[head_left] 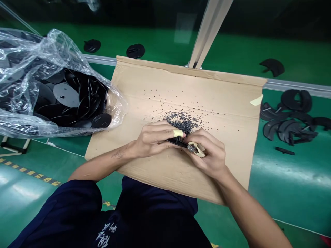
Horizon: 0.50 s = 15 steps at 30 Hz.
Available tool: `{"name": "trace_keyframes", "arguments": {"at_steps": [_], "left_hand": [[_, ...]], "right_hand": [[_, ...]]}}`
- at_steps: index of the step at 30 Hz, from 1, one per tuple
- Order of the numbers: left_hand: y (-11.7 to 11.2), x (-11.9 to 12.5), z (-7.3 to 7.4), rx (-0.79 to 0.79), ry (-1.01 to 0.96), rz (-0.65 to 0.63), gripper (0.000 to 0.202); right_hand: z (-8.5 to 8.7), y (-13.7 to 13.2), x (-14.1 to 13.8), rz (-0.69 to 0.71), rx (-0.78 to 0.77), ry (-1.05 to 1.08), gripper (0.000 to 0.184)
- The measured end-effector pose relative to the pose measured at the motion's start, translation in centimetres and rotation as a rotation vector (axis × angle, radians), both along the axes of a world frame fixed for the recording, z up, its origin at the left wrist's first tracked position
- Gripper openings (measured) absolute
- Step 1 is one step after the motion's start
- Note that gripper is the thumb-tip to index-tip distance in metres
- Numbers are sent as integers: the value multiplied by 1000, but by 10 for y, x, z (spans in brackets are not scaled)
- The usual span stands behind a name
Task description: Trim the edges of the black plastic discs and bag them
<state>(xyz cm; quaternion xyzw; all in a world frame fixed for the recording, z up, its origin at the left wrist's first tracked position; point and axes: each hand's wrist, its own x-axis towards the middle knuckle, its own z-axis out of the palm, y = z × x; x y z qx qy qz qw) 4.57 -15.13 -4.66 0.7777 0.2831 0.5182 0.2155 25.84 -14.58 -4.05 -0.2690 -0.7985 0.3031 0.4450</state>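
Note:
My left hand [152,139] pinches a thin black plastic piece [176,142] over a sheet of brown cardboard [196,82], and yellow tape wraps its index finger. My right hand [209,153] grips small cutters with cream-coloured handles [196,149] against the end of that piece. The cutters' jaws are hidden between my fingers. Just beyond both hands lies a heap of tiny black plastic scraps [183,121], with more scattered across the cardboard.
At left, an open clear plastic bag [33,58] holds many black plastic discs [66,94]. Curved black pieces [289,120] lie stacked on the green bench at right, and others [135,51] lie beyond a metal rail [297,86]. A metal upright [209,34] rises behind the cardboard.

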Motion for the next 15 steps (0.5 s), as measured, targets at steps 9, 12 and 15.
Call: {"name": "trace_keyframes", "arguments": {"at_steps": [9,12,15], "left_hand": [[-4,-1,6,-10,94,19,23],[-5,0,8,-23,62,11,17],[-7,2,10,-54,26,14,15]], "right_hand": [[1,-2,1,-39,65,-55,17],[2,-2,1,-14,40,-53,15],[3,-3,2,15,5,-33,13]]}}
